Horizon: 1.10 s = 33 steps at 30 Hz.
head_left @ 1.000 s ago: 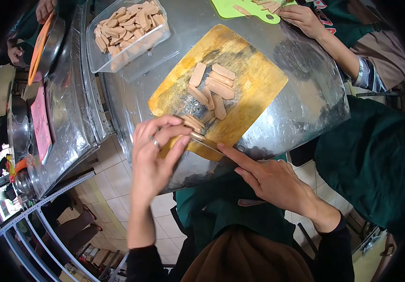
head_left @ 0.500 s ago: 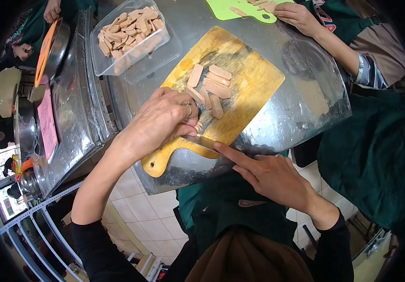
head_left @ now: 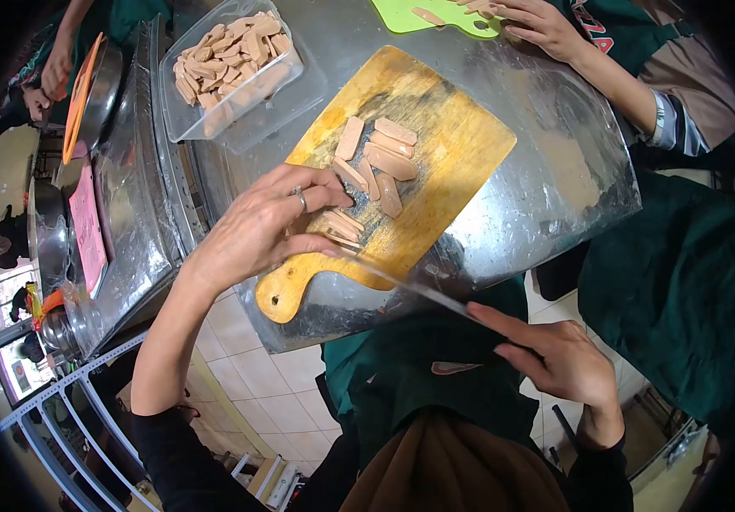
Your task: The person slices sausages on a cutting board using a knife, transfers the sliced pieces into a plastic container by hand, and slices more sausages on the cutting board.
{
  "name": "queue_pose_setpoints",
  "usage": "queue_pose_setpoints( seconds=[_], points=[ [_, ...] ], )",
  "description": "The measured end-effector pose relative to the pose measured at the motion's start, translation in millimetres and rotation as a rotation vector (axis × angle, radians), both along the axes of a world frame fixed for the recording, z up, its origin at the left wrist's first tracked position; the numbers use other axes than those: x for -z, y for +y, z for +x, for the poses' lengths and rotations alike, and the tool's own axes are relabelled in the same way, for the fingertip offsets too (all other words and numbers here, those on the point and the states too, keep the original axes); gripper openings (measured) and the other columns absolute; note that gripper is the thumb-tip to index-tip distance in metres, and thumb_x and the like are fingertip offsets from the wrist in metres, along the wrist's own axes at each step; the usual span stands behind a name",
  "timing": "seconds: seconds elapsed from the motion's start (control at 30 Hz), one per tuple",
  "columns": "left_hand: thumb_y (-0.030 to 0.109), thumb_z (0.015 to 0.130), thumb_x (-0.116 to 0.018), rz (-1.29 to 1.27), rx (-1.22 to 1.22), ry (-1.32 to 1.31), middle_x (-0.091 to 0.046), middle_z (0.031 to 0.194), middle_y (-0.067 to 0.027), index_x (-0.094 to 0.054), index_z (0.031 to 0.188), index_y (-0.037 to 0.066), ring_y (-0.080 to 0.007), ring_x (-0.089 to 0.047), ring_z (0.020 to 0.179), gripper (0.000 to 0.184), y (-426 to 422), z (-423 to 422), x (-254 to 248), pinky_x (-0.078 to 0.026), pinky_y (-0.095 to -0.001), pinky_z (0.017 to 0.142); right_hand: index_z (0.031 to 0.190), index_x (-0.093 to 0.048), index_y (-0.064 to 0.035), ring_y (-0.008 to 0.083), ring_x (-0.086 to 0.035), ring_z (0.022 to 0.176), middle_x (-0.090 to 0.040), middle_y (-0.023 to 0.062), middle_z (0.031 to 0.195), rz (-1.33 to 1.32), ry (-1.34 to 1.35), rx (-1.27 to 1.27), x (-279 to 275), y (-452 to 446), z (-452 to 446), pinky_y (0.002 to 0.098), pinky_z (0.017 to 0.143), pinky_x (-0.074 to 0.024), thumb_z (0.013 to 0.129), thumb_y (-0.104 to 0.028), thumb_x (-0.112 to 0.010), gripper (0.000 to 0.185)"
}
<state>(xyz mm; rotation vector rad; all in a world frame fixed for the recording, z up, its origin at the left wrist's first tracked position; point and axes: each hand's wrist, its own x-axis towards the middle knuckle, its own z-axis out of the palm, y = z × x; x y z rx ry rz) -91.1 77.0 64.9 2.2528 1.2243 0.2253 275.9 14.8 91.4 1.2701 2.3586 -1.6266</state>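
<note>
A knife (head_left: 431, 294) reaches from my right hand (head_left: 560, 354), which grips its handle; its tip end lies near my left thumb, over the board's lower edge. My left hand (head_left: 269, 218) arches over the left side of a worn wooden cutting board (head_left: 461, 145), thumb and fingers spread apart. Between them lie several thin strips of sausage (head_left: 344, 225). Wider flat sausage pieces (head_left: 391, 160) lie loose further up the board. Motion blurs the blade slightly.
A clear plastic tub (head_left: 291, 77) heaped with sausage pieces (head_left: 231, 60) stands at the upper left. Another person's hand (head_left: 542, 30) rests by a green cutting board (head_left: 397, 17). To the left are an orange board (head_left: 82, 98), a pink sheet (head_left: 87, 226) and another person's hands (head_left: 56, 77).
My right hand has drawn the knife back to the right and down. My left fingers have lifted and spread, uncovering the thin sausage strips.
</note>
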Motion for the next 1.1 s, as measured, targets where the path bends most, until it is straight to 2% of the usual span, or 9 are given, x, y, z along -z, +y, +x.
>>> queue_pose_setpoints(
  seconds=[0.1,0.2,0.3,0.47,0.7,0.87,0.9,1.1],
  points=[
    [0.033,0.071,-0.08,0.032,0.029,0.015,-0.062,0.124,-0.0061,-0.068,0.121,0.01,-0.0288,-0.056,0.115,0.056,-2,-2,6,-0.047,-0.0434,0.102,0.148,-0.048,-0.0212,0.034,-0.064,0.056,-0.072,0.0147,0.109,-0.087,0.0,0.131,-1,-1,14,0.0382,0.051,-0.0486,0.095,-0.011,-0.061,0.056],
    [0.035,0.073,-0.078,0.075,0.062,0.047,-0.062,0.12,-0.0055,-0.069,0.12,0.01,-0.0281,-0.057,0.113,0.054,-5,1,11,-0.047,-0.0425,0.099,0.146,-0.051,-0.0163,0.0325,-0.063,0.053,-0.068,0.0143,0.12,-0.021,-0.015,0.199,11,-8,26,0.036,0.05,-0.0456,0.094,-0.007,-0.061,0.054],
    [0.034,0.075,-0.076,0.127,0.066,0.052,-0.064,0.113,-0.0043,-0.071,0.116,0.011,-0.0264,-0.059,0.107,0.047,-7,2,16,-0.048,-0.0407,0.094,0.146,-0.051,-0.0151,0.0305,-0.061,0.05,-0.069,0.0171,0.117,-0.001,0.023,0.2,12,-8,24,0.0346,0.049,-0.0445,0.094,-0.007,-0.061,0.054],
    [0.029,0.078,-0.077,0.218,-0.05,0.023,-0.067,0.103,-0.0032,-0.075,0.106,0.009,-0.0233,-0.062,0.097,0.034,-23,3,26,-0.049,-0.0382,0.087,0.146,-0.051,-0.0167,0.0294,-0.056,0.047,-0.072,0.0186,0.101,0.014,0.042,0.201,22,-9,20,0.0348,0.049,-0.0441,0.094,-0.007,-0.062,0.055],
    [0.019,0.08,-0.079,0.385,-0.302,0.041,-0.068,0.102,-0.006,-0.076,0.107,0.009,-0.0241,-0.062,0.095,0.03,-38,8,36,-0.05,-0.0366,0.083,0.148,-0.049,-0.0188,0.0274,-0.054,0.045,-0.071,0.0202,0.093,0.013,0.056,0.197,28,-7,16,0.0342,0.05,-0.0445,0.093,-0.006,-0.064,0.058],
    [0.017,0.08,-0.079,0.413,-0.454,0.037,-0.068,0.105,-0.0078,-0.075,0.11,0.006,-0.0261,-0.063,0.096,0.032,-19,-7,45,-0.05,-0.0374,0.084,0.148,-0.049,-0.0186,0.0314,-0.058,0.049,-0.07,0.02,0.108,0.02,0.046,0.206,21,-4,11,0.0343,0.053,-0.0466,0.093,-0.006,-0.064,0.058],
    [0.017,0.08,-0.079,0.385,-0.466,0.025,-0.068,0.106,-0.0081,-0.074,0.111,0.006,-0.0266,-0.062,0.098,0.034,-15,-9,45,-0.049,-0.0376,0.088,0.148,-0.049,-0.0185,0.0324,-0.06,0.051,-0.07,0.0198,0.112,0.024,0.059,0.213,20,-4,10,0.0346,0.053,-0.0473,0.093,-0.006,-0.064,0.058],
    [0.017,0.081,-0.078,0.396,-0.427,0.012,-0.064,0.117,-0.0072,-0.069,0.122,0.009,-0.0271,-0.059,0.107,0.043,-8,-5,35,-0.047,-0.0376,0.093,0.147,-0.049,-0.0198,0.0371,-0.071,0.07,-0.062,0.0168,0.13,0.071,0.103,0.242,30,-9,17,0.035,0.059,-0.0518,0.092,-0.004,-0.063,0.059]
  ],
)
